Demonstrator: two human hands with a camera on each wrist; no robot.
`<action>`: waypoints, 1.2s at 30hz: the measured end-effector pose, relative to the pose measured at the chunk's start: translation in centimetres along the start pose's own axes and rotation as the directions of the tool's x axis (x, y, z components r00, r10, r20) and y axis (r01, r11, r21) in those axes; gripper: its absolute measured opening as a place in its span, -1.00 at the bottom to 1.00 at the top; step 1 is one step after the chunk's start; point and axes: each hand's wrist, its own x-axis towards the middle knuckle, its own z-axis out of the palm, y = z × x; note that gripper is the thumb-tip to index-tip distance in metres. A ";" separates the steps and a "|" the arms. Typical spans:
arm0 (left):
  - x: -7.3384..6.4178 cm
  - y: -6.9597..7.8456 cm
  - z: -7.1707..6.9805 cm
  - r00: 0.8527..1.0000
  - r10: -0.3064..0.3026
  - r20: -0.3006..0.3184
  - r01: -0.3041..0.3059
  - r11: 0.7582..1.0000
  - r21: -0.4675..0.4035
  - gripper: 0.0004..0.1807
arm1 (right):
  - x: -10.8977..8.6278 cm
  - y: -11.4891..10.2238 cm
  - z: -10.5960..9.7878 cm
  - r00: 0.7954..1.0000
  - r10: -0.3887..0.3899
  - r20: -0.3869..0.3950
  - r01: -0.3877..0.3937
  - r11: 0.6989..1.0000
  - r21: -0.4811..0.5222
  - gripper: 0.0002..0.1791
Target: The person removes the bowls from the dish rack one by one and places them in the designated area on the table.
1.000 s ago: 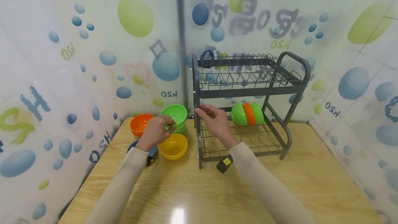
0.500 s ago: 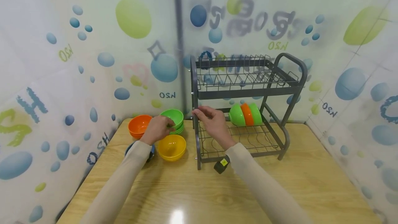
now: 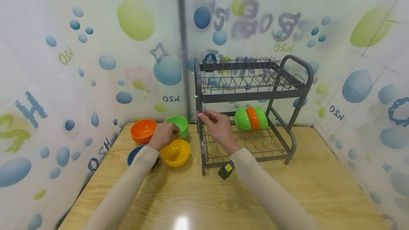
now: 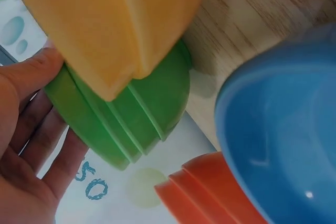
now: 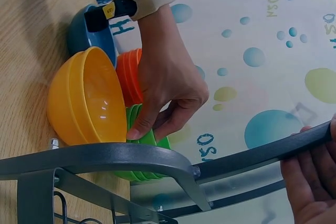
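Observation:
My left hand [image 3: 164, 135] pinches the rim of the top bowl in the stack of green bowls [image 3: 180, 122], seen at the back left of the table. In the left wrist view its thumb lies along the green stack [image 4: 131, 114] and its fingers spread behind. My right hand [image 3: 220, 130] grips the left upright of a dark two-tier dish rack [image 3: 255, 97]; in the right wrist view, the fingers [image 5: 310, 182] reach behind that bar. Yellow bowls [image 3: 175, 153] stand in front of the green ones. Orange bowls [image 3: 143, 130] and a blue bowl [image 3: 134, 154] are to the left.
On the rack's lower tier, two green bowls [image 3: 243, 119] and an orange bowl [image 3: 252, 118] stand on edge together. A patterned wall sheet [image 3: 137, 63] closes off the back and sides. The wooden table [image 3: 204, 201] extends toward the front.
The top green bowl has come down with my left hand and now sits lower on its stack. My right hand stays on the rack's upright. The head view has shifted slightly.

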 end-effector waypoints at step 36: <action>-1.2 5.0 -2.1 0.994 -0.097 0.051 0.109 0.901 -0.421 -0.15 | 0.5 -0.2 -0.9 0.987 -0.141 0.073 0.151 0.977 -0.152 -0.66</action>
